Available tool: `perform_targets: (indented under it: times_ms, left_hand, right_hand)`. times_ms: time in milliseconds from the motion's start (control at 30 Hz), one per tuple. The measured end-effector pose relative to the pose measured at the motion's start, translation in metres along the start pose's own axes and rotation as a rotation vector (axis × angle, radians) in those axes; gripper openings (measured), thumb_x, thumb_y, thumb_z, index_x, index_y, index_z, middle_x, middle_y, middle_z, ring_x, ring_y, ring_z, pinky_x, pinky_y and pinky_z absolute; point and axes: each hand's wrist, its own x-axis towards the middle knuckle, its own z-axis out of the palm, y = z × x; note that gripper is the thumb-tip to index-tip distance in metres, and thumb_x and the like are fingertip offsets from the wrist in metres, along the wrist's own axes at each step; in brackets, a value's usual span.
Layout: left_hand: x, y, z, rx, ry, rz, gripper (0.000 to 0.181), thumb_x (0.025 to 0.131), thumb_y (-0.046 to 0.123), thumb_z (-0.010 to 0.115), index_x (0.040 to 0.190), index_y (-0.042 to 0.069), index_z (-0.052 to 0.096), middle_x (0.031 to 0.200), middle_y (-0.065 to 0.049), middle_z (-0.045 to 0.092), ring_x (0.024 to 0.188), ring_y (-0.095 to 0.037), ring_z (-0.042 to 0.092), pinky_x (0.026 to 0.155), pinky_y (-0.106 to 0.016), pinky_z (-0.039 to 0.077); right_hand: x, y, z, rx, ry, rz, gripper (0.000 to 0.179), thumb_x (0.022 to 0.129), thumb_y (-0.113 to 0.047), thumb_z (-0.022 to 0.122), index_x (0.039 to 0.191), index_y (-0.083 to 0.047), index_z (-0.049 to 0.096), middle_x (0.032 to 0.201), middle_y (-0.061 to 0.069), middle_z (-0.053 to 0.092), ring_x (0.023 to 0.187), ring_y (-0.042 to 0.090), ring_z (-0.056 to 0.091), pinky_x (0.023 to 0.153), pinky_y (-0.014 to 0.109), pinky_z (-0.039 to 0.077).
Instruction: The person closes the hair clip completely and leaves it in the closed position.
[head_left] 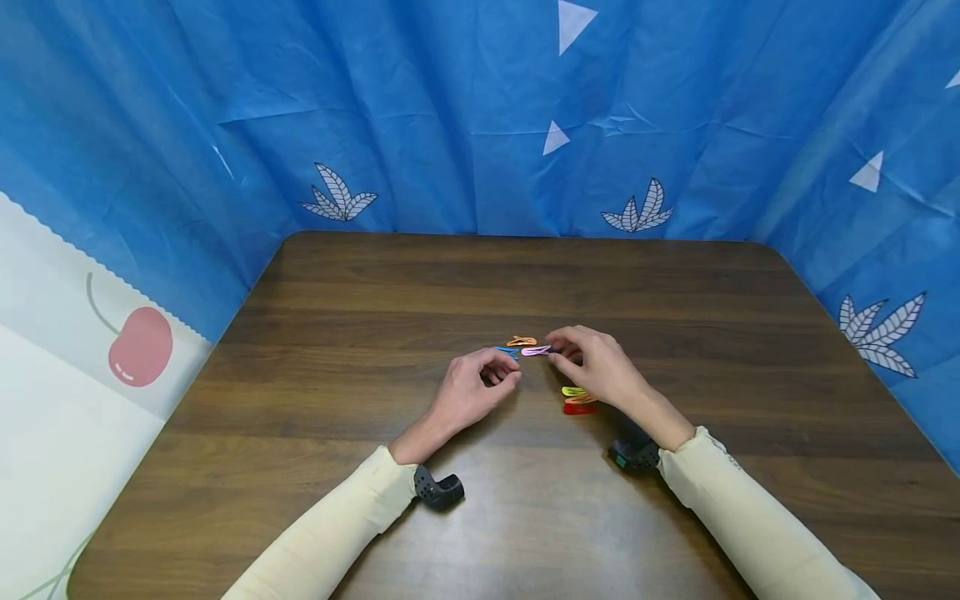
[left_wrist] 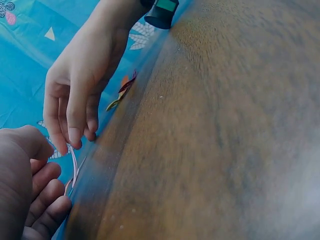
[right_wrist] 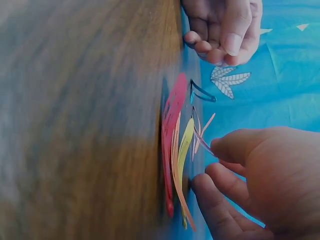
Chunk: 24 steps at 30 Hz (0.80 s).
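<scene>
Small snap hair clips lie on the wooden table in two groups. My right hand [head_left: 596, 362] pinches the right end of a lilac hair clip [head_left: 534, 351] between thumb and fingers. Left of it, a blue hair clip [head_left: 507, 352] lies beside the fingertips of my left hand [head_left: 472, 387]. That hand's fingers are loosely curled and hold nothing. An orange hair clip [head_left: 521, 341] lies just behind the lilac one. Under my right hand sit a yellow clip [head_left: 573, 391], a second orange clip [head_left: 579, 399] and a red clip [right_wrist: 175, 102], close together in a row.
The brown wooden table [head_left: 375, 292] has rounded far corners. A blue curtain [head_left: 450, 108] with white leaf and triangle prints hangs behind it. Each wrist wears a black camera mount, the left one [head_left: 440, 490] near the sleeve cuff.
</scene>
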Motion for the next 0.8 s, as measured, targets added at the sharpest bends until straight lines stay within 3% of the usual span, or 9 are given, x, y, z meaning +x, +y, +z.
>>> perform_targets:
  times_ms: [400, 800]
  left_hand:
    - [0.0007, -0.0004, 0.0008, 0.008, -0.015, -0.016, 0.006, 0.089, 0.009, 0.078, 0.095, 0.01, 0.076, 0.082, 0.0, 0.071, 0.072, -0.008, 0.063, 0.068, -0.024, 0.054]
    - [-0.0007, 0.0019, -0.0004, 0.024, -0.03, -0.029, 0.006, 0.091, 0.011, 0.077, 0.097, 0.011, 0.075, 0.084, 0.001, 0.072, 0.073, -0.005, 0.063, 0.068, -0.022, 0.054]
  right_hand:
    - [0.0005, 0.0015, 0.0035, -0.016, -0.008, 0.01, 0.019, 0.097, -0.012, 0.073, 0.115, -0.008, 0.074, 0.107, 0.007, 0.075, 0.088, 0.018, 0.07, 0.081, 0.039, 0.061]
    - [-0.0003, 0.0008, 0.0049, -0.025, 0.003, 0.051, 0.012, 0.096, -0.013, 0.075, 0.107, -0.011, 0.078, 0.1, 0.005, 0.078, 0.078, 0.014, 0.069, 0.075, 0.036, 0.061]
